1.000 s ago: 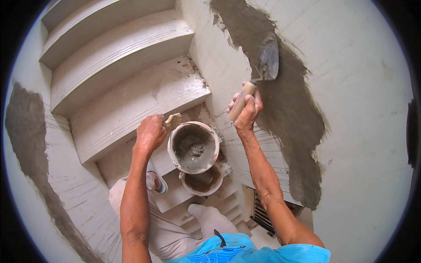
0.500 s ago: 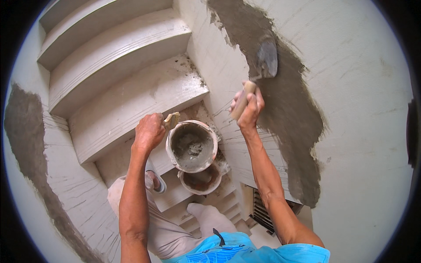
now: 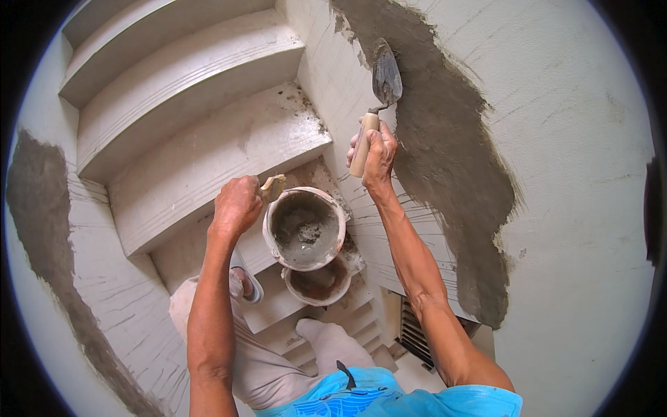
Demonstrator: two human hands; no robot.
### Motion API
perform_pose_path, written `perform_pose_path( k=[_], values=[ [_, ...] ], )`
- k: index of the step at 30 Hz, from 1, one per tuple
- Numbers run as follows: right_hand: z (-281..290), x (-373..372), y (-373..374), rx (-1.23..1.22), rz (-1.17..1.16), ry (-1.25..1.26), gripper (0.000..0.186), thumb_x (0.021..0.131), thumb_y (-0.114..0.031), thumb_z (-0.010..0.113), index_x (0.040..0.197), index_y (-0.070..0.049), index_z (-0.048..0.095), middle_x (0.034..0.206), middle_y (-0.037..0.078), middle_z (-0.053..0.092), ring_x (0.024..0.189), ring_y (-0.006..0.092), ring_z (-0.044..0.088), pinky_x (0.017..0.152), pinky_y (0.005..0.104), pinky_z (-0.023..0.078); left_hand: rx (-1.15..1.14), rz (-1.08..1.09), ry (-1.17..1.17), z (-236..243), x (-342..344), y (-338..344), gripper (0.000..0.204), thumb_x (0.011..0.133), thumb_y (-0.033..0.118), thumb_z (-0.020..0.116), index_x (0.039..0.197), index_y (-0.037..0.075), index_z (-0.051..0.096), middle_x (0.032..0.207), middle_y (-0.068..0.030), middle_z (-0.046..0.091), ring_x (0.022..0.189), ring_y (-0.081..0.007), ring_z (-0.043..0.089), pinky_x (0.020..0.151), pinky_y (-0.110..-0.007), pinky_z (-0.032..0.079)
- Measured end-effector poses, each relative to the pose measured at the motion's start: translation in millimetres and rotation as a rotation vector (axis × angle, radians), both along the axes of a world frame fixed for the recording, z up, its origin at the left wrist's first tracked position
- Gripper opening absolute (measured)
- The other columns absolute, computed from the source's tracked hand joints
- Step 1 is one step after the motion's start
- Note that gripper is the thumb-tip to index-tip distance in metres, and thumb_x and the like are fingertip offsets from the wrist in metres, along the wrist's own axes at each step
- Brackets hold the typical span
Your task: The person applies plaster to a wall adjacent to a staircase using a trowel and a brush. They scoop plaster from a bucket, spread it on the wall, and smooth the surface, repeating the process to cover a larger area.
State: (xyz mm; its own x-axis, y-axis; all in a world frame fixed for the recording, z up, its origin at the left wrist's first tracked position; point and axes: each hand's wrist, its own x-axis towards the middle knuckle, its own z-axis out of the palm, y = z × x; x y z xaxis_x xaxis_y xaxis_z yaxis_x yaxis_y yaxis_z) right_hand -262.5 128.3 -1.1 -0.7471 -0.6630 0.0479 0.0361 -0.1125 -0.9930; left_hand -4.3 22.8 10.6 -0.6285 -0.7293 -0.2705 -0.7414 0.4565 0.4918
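Note:
In my right hand point(image 3: 377, 149), closed round its pale wooden handle, is a pointing trowel point(image 3: 386, 75). The metal blade lies at the left edge of a broad band of wet grey mortar point(image 3: 445, 149) on the right-hand wall. My left hand point(image 3: 238, 203) is wrapped round what looks like a brush point(image 3: 273, 187), its tan end showing beside the bucket rim; the fingers hide the rest. Just right of that hand stands a bucket point(image 3: 269, 243) with grey wet mortar inside. A second bucket point(image 3: 335, 300), partly covered by the first, has a little brownish content.
Pale stairs point(image 3: 208, 142) climb toward the far left, and more steps point(image 3: 361, 326) descend beneath me. Another mortar strip point(image 3: 42, 208) runs along the left wall. A dark louvred vent point(image 3: 415, 332) is low on the right. My sandalled foot point(image 3: 249, 286) rests on a step.
My right hand and the trowel have shifted left and up across the mortar, and the blade now shows sharply at the band's left edge. The left hand stays nearly still.

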Motion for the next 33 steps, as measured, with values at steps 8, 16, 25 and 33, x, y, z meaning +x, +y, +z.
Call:
perform_pose_path(
  k=[8,16,25,33],
  values=[
    [-0.9,14.6,42.9,-0.109,-0.113,0.062,0.041,0.093,-0.028,0.047,0.122,0.0,0.055,0.074,0.008,0.056,0.053,0.0154,0.055,0.044,0.0326,0.05,-0.008,0.017,0.011,-0.9,7.4,-3.6,0.022,0.084,0.006,0.056,0.1,0.001,0.071,0.099,-0.0266,0.069,0.098,-0.0453,0.065,0.086,-0.053,0.049],
    [5.9,13.6,36.5,0.03,-0.067,0.147,0.027,0.091,-0.022,0.048,0.106,-0.001,0.055,0.072,0.007,0.058,0.055,0.0136,0.058,0.046,0.0314,0.051,0.014,0.022,0.025,-0.8,2.7,-1.1,0.022,0.084,0.007,0.057,0.1,0.0,0.07,0.099,-0.0268,0.069,0.098,-0.0447,0.065,0.085,-0.054,0.049],
    [6.0,26.2,73.2,-0.073,-0.133,0.072,0.044,0.096,-0.035,0.049,0.122,0.001,0.056,0.075,0.008,0.057,0.054,0.0139,0.056,0.044,0.0309,0.05,-0.036,0.003,0.034,-3.6,8.0,-4.4,0.021,0.083,0.007,0.057,0.098,0.0,0.07,0.096,-0.0265,0.069,0.095,-0.045,0.065,0.084,-0.053,0.049],
    [18.3,23.2,53.7,0.02,-0.06,0.106,0.033,0.093,-0.026,0.047,0.112,-0.001,0.057,0.072,0.007,0.058,0.052,0.0138,0.057,0.043,0.0296,0.049,-0.034,0.003,0.06,-5.7,7.4,-1.7,0.018,0.083,0.006,0.056,0.094,-0.001,0.068,0.094,-0.0269,0.069,0.094,-0.0459,0.065,0.084,-0.054,0.05]
  ],
)
